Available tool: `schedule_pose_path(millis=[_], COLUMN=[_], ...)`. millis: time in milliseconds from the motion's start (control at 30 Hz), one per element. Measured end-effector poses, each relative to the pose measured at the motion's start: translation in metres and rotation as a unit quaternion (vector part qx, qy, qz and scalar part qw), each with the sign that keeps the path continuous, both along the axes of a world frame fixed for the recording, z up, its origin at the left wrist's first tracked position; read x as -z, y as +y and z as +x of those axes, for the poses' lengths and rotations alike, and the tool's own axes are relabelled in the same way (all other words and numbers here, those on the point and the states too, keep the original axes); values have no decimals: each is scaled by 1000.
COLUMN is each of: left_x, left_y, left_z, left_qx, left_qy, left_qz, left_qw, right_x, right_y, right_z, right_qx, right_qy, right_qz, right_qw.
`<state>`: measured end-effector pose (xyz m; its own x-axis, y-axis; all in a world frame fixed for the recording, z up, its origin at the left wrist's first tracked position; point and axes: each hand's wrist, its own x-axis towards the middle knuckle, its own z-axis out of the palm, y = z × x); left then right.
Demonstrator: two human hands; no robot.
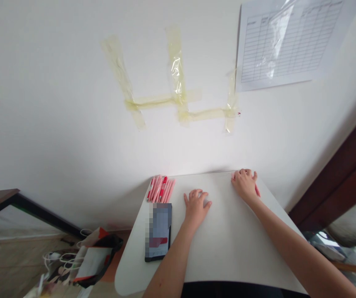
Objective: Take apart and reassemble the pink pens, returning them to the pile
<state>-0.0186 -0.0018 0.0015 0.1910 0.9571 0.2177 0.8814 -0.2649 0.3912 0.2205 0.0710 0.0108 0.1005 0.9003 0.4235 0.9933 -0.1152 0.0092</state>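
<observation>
Your left hand (196, 207) is over the white bench (227, 244), its fingers spread, with nothing visible in them. Your right hand (244, 184) is near the bench's far edge, its fingers bent down over a pink pen (257, 191). The pen's reddish end shows just right of those fingers; whether they pinch it or only cover it, I cannot tell. To the left of your left fingers lies a row of pink and red pens (162, 189), and nearer you than that row is a phone (159, 231).

Expect each pen to be light, stiff and smooth, maybe a bit slippery and quick to roll, but not fragile; the middle of the barrel looks the best place for your grip.

No brand is readable on the pens. The phone's screen is blurred out. Above your right fingers, a wall sheet (286, 45) carries a printed grid, its words too small to read.
</observation>
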Motion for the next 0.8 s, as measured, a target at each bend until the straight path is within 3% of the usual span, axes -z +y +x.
schedule_pose_path(millis=[800], left_x=[0], left_y=[-1], left_z=[0], left_qx=[1], left_qy=[4], left_qz=[-8], left_qw=[1000], right_x=[4], right_y=[-2], right_z=[4], right_qx=[-8], right_qy=[32], right_qz=[-20], right_qw=[999])
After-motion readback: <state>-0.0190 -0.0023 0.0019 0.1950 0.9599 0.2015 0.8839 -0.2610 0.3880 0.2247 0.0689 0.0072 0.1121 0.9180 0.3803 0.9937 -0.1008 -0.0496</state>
